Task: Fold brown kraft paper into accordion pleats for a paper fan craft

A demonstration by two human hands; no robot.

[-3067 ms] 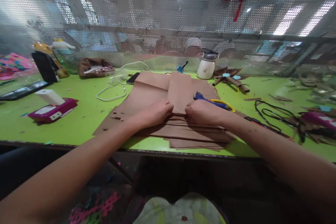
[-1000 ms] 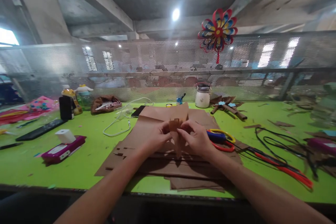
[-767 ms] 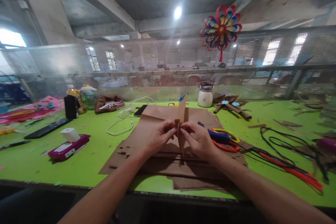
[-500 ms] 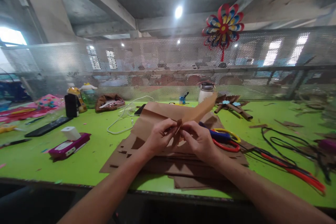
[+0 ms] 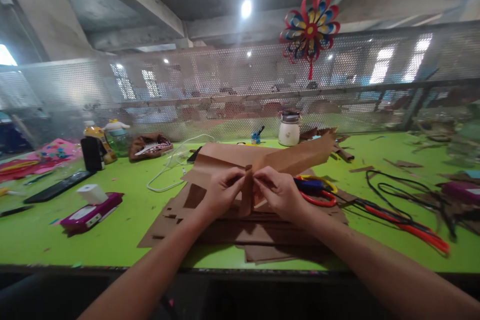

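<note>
Just above a layered stack of flat brown paper sheets (image 5: pixel 240 235), a person at work holds a narrow folded piece of brown paper (image 5: pixel 246 192) between two bare hands. On the left hand (image 5: pixel 225 187), thumb and forefinger are closed in a pinch at the piece's left edge; on the right hand (image 5: pixel 279 190), the fingertips grip the opposite edge, nearly meeting the others. From behind the right fingers a long, lighter paper flap (image 5: pixel 307 155) slants up and away to the right; I cannot see where it joins.

Just right of the right fingers lies a tool with blue, yellow and red handles (image 5: pixel 314 186), and farther right, a long red handle (image 5: pixel 423 236). Well left of the left fingers, a purple plastic block with sockets (image 5: pixel 88 215) sits on the bright green desk (image 5: pixel 105 252), a white cube-shaped plug (image 5: pixel 91 194) on top. Beyond the fingers stands a white jar with a dark lid (image 5: pixel 288 134).
</note>
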